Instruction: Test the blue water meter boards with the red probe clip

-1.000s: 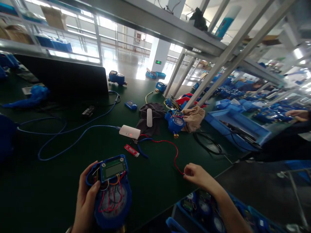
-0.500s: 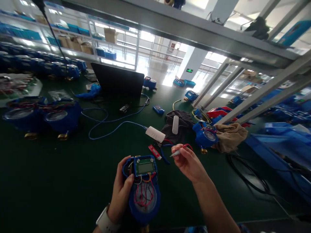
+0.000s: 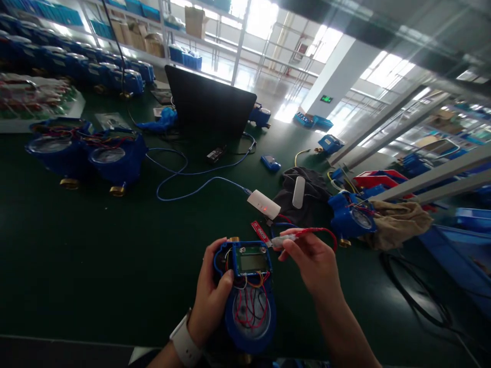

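My left hand (image 3: 215,286) grips the left side of a blue water meter (image 3: 250,327), its thumb resting by the open housing. The meter has a small display (image 3: 253,262) on a green circuit board, and loose red, black, white and yellow wires lie over its round dial. Between the thumb and fingers of my right hand (image 3: 312,258) is a grey cable connector (image 3: 283,240) with a red cable looping behind it. Its tip is at the upper right corner of the meter's display housing; whether they touch I cannot tell. Just behind lies a red-and-white strip (image 3: 261,232).
A white adapter box (image 3: 264,204) with a glowing red light joins a blue cable (image 3: 207,182). A dark laptop (image 3: 209,105) stands behind. Two open meters (image 3: 115,158) sit left; another meter (image 3: 351,214) and a brown cloth (image 3: 399,220) lie right, near a blue bin (image 3: 452,250).
My right hand has brought the connector in to the meter's upper right corner. The adapter box now shows a red light. The camera view has shifted, moving the bench scene rightward and up.
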`<state>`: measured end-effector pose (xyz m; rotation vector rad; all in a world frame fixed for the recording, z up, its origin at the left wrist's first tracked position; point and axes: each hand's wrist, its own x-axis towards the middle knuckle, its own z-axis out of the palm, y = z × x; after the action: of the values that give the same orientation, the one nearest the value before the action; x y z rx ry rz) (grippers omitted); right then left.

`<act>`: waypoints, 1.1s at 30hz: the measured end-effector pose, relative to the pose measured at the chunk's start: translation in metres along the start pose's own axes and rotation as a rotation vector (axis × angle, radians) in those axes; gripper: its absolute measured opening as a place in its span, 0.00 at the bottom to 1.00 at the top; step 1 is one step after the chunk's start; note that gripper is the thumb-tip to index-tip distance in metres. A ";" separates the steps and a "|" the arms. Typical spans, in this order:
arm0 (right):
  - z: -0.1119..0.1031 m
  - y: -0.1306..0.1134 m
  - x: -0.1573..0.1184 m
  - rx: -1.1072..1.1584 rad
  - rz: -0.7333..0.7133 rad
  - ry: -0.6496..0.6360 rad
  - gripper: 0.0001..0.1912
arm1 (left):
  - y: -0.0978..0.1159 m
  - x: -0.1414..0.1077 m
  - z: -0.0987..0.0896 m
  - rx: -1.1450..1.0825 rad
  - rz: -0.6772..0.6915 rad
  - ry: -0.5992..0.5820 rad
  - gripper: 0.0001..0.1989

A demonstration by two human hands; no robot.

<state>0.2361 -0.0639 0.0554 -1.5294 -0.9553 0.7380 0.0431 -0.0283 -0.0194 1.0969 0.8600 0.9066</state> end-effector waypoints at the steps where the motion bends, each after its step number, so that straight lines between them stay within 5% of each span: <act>1: -0.001 -0.002 -0.004 -0.085 -0.042 0.001 0.08 | -0.002 0.000 0.000 0.005 0.009 -0.004 0.24; 8: -0.007 -0.006 -0.023 -0.348 -0.239 -0.042 0.04 | -0.003 -0.002 -0.001 0.036 0.058 -0.035 0.21; 33: -0.016 -0.007 -0.032 -0.448 -0.205 -0.191 0.10 | 0.004 -0.004 -0.002 0.131 0.089 -0.067 0.22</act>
<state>0.2338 -0.0997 0.0636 -1.7284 -1.4715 0.5511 0.0394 -0.0310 -0.0155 1.2802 0.8299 0.8915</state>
